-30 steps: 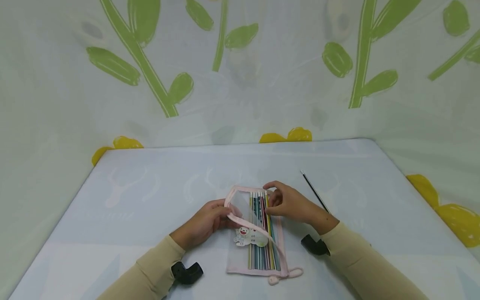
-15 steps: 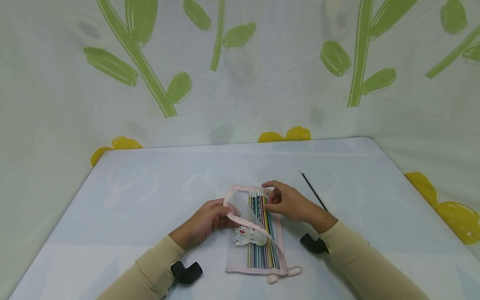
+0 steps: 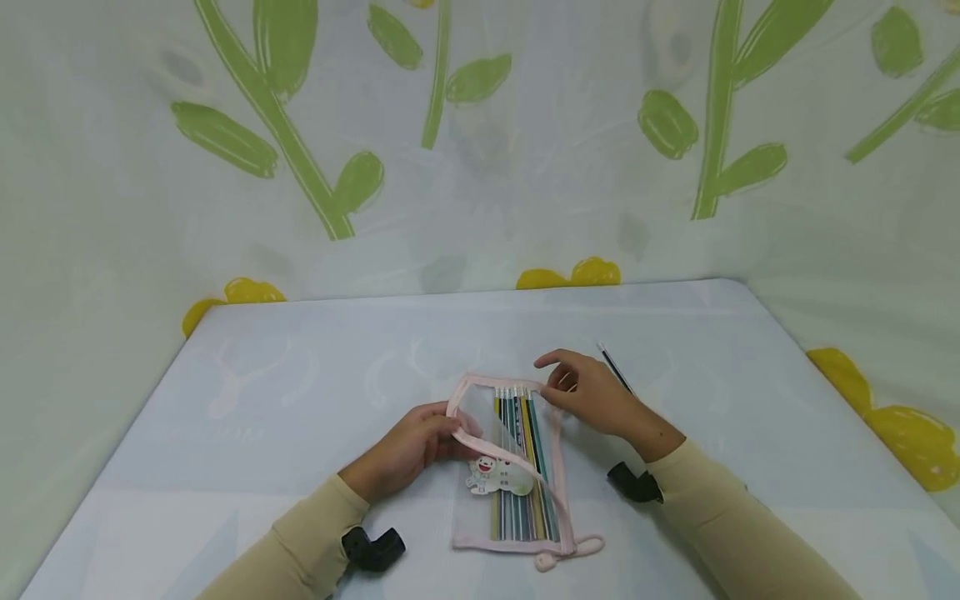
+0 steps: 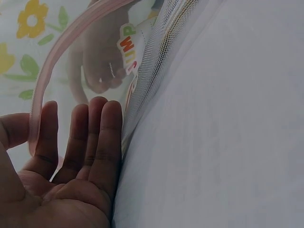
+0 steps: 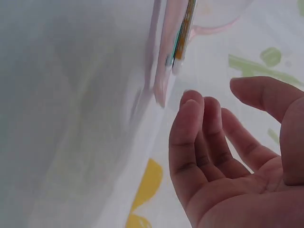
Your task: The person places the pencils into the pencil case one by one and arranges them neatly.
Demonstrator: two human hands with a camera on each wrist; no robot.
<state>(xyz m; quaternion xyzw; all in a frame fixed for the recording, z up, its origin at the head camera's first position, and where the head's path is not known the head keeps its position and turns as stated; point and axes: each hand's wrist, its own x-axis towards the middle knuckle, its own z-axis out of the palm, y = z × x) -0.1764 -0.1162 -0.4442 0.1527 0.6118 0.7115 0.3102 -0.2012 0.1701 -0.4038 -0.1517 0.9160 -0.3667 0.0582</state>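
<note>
A see-through pencil case (image 3: 474,544) with pink edging lies on the table, its flap lifted. Several striped pencils (image 3: 517,410) lie side by side inside, tips toward the near edge or hidden under the flap. My left hand (image 3: 412,437) pinches the pink edge of the flap between thumb and forefinger; in the left wrist view the other fingers extend behind the clear sheet (image 4: 90,52). My right hand (image 3: 596,396) is over the case's far right corner, holding nothing. The right wrist view shows thumb and fingers (image 5: 187,123) apart, near the pencil ends (image 5: 178,65).
A single dark pencil (image 3: 615,367) lies on the table beyond my right hand, partly covered by it. A pink loop (image 3: 591,545) hangs off the case's near right corner. The pale table (image 3: 300,350) meets a leaf-patterned wall (image 3: 570,183) at its far edge.
My right hand has moved away from the pencils, right and slightly farther from me, covering more of the loose pencil. My left hand keeps its hold on the flap.
</note>
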